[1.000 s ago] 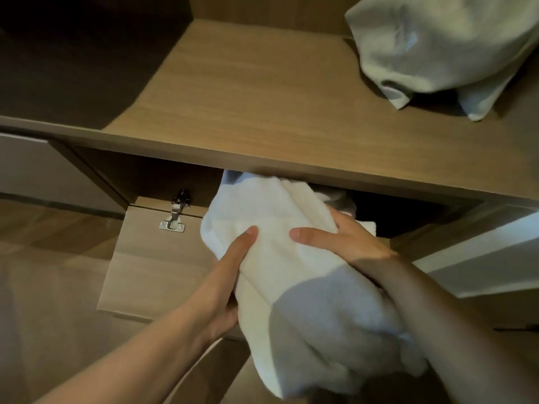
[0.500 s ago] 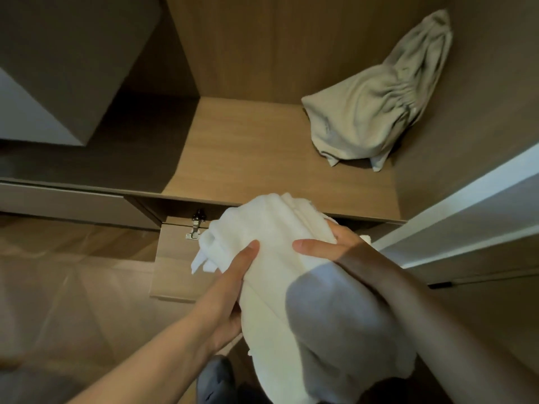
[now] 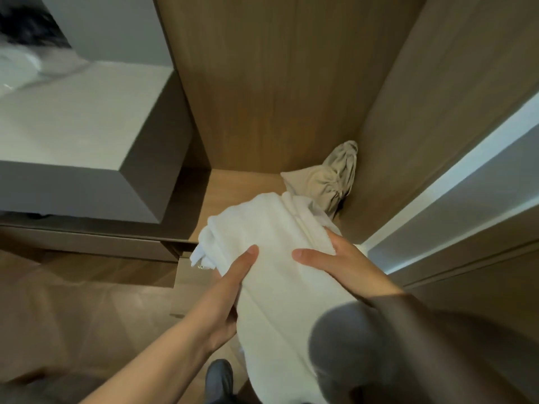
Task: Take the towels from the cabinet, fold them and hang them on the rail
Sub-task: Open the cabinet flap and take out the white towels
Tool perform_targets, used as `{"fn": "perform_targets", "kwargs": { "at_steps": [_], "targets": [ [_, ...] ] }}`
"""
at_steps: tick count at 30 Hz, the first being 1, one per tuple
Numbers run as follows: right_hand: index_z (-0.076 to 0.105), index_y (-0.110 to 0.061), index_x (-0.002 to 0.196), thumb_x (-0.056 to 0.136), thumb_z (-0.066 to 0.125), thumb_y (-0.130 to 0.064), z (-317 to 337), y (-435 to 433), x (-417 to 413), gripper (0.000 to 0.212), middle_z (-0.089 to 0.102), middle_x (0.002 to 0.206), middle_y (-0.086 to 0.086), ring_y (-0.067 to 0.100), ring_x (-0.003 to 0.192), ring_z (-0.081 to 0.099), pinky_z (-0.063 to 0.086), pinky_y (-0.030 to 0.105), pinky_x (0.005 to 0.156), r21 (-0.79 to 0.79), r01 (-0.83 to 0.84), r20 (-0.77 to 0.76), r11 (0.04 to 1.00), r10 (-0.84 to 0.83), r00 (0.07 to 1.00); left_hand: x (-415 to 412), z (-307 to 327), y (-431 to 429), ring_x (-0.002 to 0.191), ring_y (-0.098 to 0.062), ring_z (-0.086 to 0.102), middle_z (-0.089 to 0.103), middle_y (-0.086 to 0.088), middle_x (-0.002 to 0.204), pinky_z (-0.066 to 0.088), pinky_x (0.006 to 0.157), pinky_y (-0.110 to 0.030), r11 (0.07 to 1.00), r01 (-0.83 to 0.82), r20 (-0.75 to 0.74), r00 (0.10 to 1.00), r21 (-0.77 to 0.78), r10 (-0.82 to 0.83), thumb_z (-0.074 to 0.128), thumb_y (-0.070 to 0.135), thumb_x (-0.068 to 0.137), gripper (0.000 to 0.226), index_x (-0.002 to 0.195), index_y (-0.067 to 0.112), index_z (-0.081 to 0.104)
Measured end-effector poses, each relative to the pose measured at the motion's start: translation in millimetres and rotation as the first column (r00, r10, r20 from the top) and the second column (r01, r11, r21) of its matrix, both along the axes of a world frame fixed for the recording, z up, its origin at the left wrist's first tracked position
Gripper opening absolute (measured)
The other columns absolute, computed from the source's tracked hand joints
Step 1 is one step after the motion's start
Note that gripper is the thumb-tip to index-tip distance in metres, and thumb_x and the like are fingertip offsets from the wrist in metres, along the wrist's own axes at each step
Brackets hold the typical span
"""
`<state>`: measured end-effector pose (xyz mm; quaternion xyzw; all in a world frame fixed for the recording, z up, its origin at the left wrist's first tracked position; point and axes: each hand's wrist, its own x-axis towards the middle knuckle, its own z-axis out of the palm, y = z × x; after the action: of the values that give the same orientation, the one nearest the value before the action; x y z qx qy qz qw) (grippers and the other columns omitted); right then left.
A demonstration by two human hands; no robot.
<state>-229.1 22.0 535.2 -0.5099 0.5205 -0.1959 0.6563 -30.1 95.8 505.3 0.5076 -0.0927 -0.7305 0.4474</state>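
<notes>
1. The thick white terry towel [image 3: 280, 258] is out of the open wooden cabinet [image 3: 262, 97]. Both hands hold it in the air, in front of the front edge of the cabinet's shelf [image 3: 233, 188].
2. The left hand [image 3: 230, 293] grips the bundle's left side with the thumb laid on top; its fingers are tucked under the cloth and out of sight. The right hand [image 3: 347, 266] grips the right side, thumb stretched across the top and fingers curled over the far fold.
3. The bundle looks loosely bunched, and a stray end hangs at its left. If either grip slackens, I judge the layers could slide apart and drop to the wood floor [image 3: 73, 316] near the dark shoe [image 3: 218, 377].
4. The hanging lower part could also catch underfoot, or drag, when the person turns away.
5. No rail is in view, so folding and hanging are not yet done. A fold made in mid-air could come out crooked.
6. On the shelf, the cabinet holds a crumpled beige cloth [image 3: 329, 182] pushed into the right back corner. Whether more towels lie below the shelf cannot be told, because the bundle hides that space.
</notes>
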Motion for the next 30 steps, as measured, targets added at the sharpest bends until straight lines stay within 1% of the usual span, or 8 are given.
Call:
{"fn": "perform_targets", "kwargs": {
  "at_steps": [5, 9, 13, 16, 20, 22, 26, 30],
  "targets": [
    [0.054, -0.053, 0.101, 0.067, 0.078, -0.054, 85, 16, -4, 0.041, 0.065, 0.088, -0.038, -0.014, 0.080, 0.063, 0.048, 0.005, 0.054, -0.068, 0.031, 0.019, 0.997, -0.030, 0.999, -5, 77, 4, 0.094, -0.026, 0.072, 0.074, -0.004, 0.105, 0.060, 0.067, -0.038, 0.997, -0.002, 0.004, 1.000, -0.075, 0.002, 0.076, 0.045, 0.075, 0.051, 0.120, 0.031, 0.057],
    [0.057, -0.056, 0.100, 0.068, 0.079, -0.055, 134, 27, -14, 0.039, 0.067, 0.095, -0.034, -0.010, 0.085, 0.065, 0.050, 0.009, 0.062, -0.148, 0.056, 0.030, 0.987, -0.053, 0.998, -12, 129, 7, 0.083, -0.021, 0.073, 0.076, 0.000, 0.095, 0.058, 0.058, -0.034, 0.989, 0.020, 0.050, 0.999, -0.148, -0.013, 0.078, 0.048, 0.066, 0.059, 0.118, 0.034, 0.054],
    [0.058, -0.053, 0.107, 0.067, 0.076, -0.053, 174, 40, -26, 0.044, 0.070, 0.103, -0.027, -0.005, 0.091, 0.067, 0.053, 0.012, 0.066, -0.227, 0.095, 0.079, 0.969, -0.079, 0.994, -19, 173, 11, 0.088, -0.020, 0.073, 0.075, 0.001, 0.103, 0.059, 0.060, -0.033, 0.968, 0.082, 0.102, 0.993, -0.239, -0.059, 0.080, 0.053, 0.066, 0.068, 0.126, 0.036, 0.051],
    [0.058, -0.051, 0.113, 0.067, 0.075, -0.052, 200, 49, -36, 0.049, 0.070, 0.105, -0.025, -0.002, 0.092, 0.068, 0.053, 0.013, 0.066, -0.288, 0.128, 0.117, 0.949, -0.098, 0.988, -27, 203, 14, 0.088, -0.018, 0.073, 0.074, 0.004, 0.103, 0.058, 0.057, -0.030, 0.947, 0.110, 0.140, 0.988, -0.302, -0.070, 0.077, 0.055, 0.068, 0.067, 0.127, 0.037, 0.051],
    [0.059, -0.049, 0.113, 0.067, 0.075, -0.050, 226, 53, -50, 0.048, 0.071, 0.107, -0.021, 0.003, 0.095, 0.069, 0.054, 0.020, 0.072, -0.358, 0.153, 0.167, 0.921, -0.099, 0.981, -42, 235, 15, 0.094, -0.018, 0.072, 0.073, 0.006, 0.109, 0.059, 0.064, -0.031, 0.914, 0.144, 0.244, 0.968, -0.380, -0.051, 0.076, 0.061, 0.066, 0.070, 0.129, 0.042, 0.049],
    [0.060, -0.048, 0.113, 0.067, 0.075, -0.050, 236, 53, -58, 0.048, 0.071, 0.108, -0.018, 0.005, 0.096, 0.069, 0.056, 0.023, 0.074, -0.378, 0.160, 0.184, 0.912, -0.095, 0.978, -48, 249, 16, 0.095, -0.017, 0.072, 0.073, 0.006, 0.110, 0.059, 0.063, -0.029, 0.891, 0.133, 0.238, 0.971, -0.435, -0.029, 0.075, 0.057, 0.068, 0.066, 0.127, 0.045, 0.048],
    [0.060, -0.052, 0.109, 0.066, 0.076, -0.051, 246, 55, -69, 0.046, 0.071, 0.105, -0.019, 0.004, 0.092, 0.070, 0.056, 0.019, 0.066, -0.402, 0.153, 0.211, 0.903, -0.071, 0.975, -61, 261, 24, 0.097, -0.018, 0.071, 0.071, 0.006, 0.112, 0.058, 0.069, -0.032, 0.873, 0.113, 0.249, 0.968, -0.474, 0.011, 0.074, 0.059, 0.064, 0.067, 0.123, 0.048, 0.045],
    [0.060, -0.044, 0.117, 0.067, 0.075, -0.048, 250, 53, -68, 0.053, 0.071, 0.111, -0.016, 0.007, 0.098, 0.069, 0.056, 0.025, 0.076, -0.421, 0.107, 0.208, 0.901, -0.019, 0.978, -65, 260, 32, 0.096, -0.018, 0.071, 0.073, 0.007, 0.108, 0.057, 0.078, -0.036, 0.877, 0.058, 0.273, 0.958, -0.476, 0.085, 0.073, 0.058, 0.065, 0.067, 0.125, 0.044, 0.048]
  ]
}}
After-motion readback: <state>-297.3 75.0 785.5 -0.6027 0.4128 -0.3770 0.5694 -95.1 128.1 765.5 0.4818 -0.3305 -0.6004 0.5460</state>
